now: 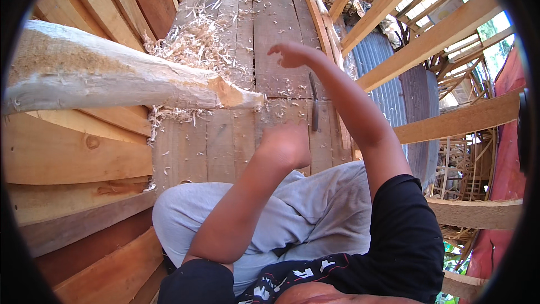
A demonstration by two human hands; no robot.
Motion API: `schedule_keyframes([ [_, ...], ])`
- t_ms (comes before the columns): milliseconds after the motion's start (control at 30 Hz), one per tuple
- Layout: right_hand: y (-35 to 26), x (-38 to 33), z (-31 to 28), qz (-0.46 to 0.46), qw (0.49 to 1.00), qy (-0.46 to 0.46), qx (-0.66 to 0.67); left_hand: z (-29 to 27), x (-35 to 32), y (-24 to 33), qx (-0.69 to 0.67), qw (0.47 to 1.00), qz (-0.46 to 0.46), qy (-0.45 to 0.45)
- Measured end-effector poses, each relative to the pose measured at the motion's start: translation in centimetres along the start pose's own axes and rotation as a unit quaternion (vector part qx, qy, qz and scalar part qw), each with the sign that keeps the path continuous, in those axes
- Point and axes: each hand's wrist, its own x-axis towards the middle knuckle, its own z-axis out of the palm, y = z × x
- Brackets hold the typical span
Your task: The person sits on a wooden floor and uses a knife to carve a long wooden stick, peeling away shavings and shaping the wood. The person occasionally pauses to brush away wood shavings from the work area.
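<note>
A thick pale log (135, 79) with its bark stripped comes in from the left and narrows to a cut, whittled end above the plank floor. Just in front of that end is my left hand (286, 143), slightly blurred, its fingers mostly hidden behind its back. My right hand (291, 55) hovers over the planks beyond the log's tip, fingers bent and apart, holding nothing. A dark, narrow, slightly curved tool (314, 104) lies on the floor to the right of the log's tip; its kind cannot be told.
Curled wood shavings (199, 39) heap on the plank floor (275, 11) around the log. Boards (79, 149) lean along the left side. Wooden rails (461, 115) and a corrugated metal sheet (385, 67) line the right. My legs (225, 202) are folded close by.
</note>
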Motion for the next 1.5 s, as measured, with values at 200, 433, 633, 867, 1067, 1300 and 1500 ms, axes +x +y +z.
schedule_keyframes([
  [200,2.7,-6.7,10.3,-0.058,0.991,0.118,-0.029,0.6,0.2,0.0,0.003,1.000,0.000,0.006],
  [433,-1.1,-9.3,15.5,-0.087,0.973,0.163,-0.138,0.6,0.3,0.3,0.004,1.000,-0.015,-0.019],
  [633,0.6,-8.6,13.9,-0.092,0.986,0.122,-0.067,0.5,0.2,0.3,0.012,0.999,-0.014,-0.031],
  [867,2.8,-6.2,9.5,0.015,0.975,0.185,0.122,0.0,-0.1,0.1,-0.020,0.999,-0.015,-0.028],
  [1067,11.8,-2.2,2.9,0.213,0.626,0.460,0.593,1.2,0.8,0.6,-0.025,1.000,-0.001,0.012],
  [1300,0.2,5.0,-7.4,-0.081,0.678,0.230,0.693,0.3,0.5,-0.6,-0.045,0.998,-0.032,-0.021],
  [1500,1.5,7.3,-5.3,0.054,0.832,0.299,0.464,0.2,0.7,-0.6,-0.052,0.998,-0.029,-0.007],
])
